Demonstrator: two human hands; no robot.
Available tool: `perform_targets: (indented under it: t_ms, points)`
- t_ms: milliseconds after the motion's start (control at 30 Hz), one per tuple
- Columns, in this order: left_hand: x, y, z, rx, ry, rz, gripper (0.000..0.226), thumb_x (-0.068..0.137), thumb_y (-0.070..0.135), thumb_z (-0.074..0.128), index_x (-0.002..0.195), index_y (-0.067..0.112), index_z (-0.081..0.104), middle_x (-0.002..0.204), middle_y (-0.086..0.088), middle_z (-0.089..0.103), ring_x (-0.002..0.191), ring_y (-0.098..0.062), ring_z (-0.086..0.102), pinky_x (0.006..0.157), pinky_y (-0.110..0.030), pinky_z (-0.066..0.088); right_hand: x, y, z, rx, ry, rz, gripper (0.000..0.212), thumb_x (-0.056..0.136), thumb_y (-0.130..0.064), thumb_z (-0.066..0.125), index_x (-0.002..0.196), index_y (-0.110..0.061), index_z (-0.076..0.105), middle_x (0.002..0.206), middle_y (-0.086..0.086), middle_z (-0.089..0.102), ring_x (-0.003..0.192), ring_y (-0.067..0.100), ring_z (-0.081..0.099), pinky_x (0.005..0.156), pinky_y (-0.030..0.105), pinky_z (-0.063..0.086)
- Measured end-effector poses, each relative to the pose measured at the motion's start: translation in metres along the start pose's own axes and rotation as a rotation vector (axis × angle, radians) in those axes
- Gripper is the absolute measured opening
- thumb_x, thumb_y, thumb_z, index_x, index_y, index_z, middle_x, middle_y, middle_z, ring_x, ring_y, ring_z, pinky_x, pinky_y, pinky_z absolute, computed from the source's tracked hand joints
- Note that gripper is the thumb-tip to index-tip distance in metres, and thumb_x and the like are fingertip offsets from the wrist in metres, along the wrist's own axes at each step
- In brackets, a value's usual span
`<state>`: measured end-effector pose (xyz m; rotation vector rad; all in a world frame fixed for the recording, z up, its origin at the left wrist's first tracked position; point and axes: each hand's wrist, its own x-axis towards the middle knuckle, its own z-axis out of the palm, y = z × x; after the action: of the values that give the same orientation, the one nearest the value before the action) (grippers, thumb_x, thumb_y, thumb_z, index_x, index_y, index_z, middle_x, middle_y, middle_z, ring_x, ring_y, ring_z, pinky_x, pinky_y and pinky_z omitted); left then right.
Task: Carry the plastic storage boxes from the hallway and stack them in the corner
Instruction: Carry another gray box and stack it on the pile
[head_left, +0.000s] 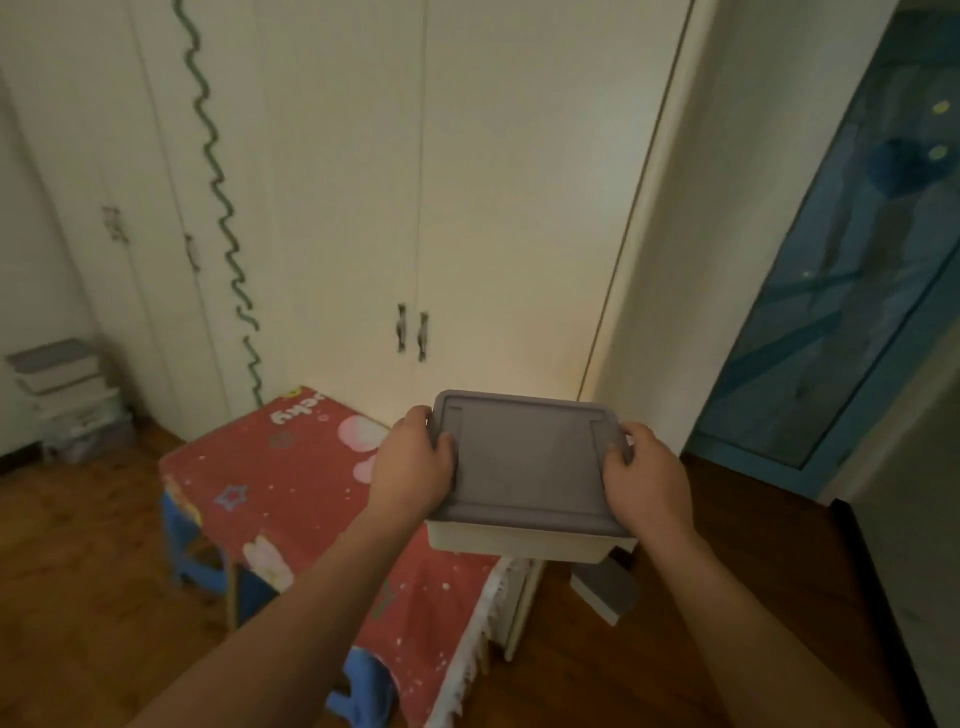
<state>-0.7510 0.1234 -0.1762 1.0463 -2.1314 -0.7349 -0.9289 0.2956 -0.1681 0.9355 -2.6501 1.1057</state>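
Observation:
I hold a plastic storage box (527, 467) with a grey lid and a pale body in front of me, above the floor. My left hand (413, 462) grips its left edge, thumb on the lid. My right hand (647, 475) grips its right edge the same way. A stack of several similar grey-lidded boxes (67, 397) stands in the far left corner against the wardrobe. Another grey-lidded box (605, 590) lies on the floor just below the one I carry, partly hidden by it.
A low table under a red patterned cloth (291, 499) stands between me and the corner, with blue plastic stools (195, 545) beneath it. White wardrobe doors (467, 208) fill the back. A blue-framed glass door (852, 291) is at the right. The floor is brown wood.

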Motion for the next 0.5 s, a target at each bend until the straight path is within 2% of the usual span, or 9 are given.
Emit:
perform_targets:
  t_ms: [233,333,500]
  points:
    - [-0.013,-0.088,-0.107,0.043,0.157,-0.14,0.033,0.092,0.029,0.054,0.122,0.016,0.054,0.112,-0.006,0.066,0.1,-0.027,0.062,0.085,-0.039,0.052,-0.027,-0.103,0.077,0.013,-0.099,-0.136,0.041,0.097,-0.033,0.046,0.136,-0.021,0.05,0.115,0.004,0.065,0.098,0.025,0.061,0.082,0.038,0.052]
    - [-0.011,-0.118,-0.15,0.07,0.252,-0.206,0.034,0.093,0.029,0.055,0.124,0.015,0.053,0.112,-0.005,0.065,0.1,-0.025,0.062,0.084,-0.036,0.05,-0.027,-0.151,0.112,0.034,-0.149,-0.23,0.04,0.097,-0.032,0.048,0.135,-0.02,0.051,0.114,0.006,0.065,0.098,0.027,0.061,0.078,0.036,0.051]
    - [-0.004,-0.18,-0.205,0.123,0.332,-0.315,0.039,0.093,0.034,0.057,0.127,0.016,0.05,0.115,-0.003,0.062,0.1,-0.02,0.06,0.079,-0.032,0.05,-0.027,-0.225,0.181,0.076,-0.257,-0.332,0.04,0.095,-0.032,0.051,0.133,-0.019,0.053,0.116,0.008,0.065,0.102,0.03,0.061,0.081,0.036,0.048]
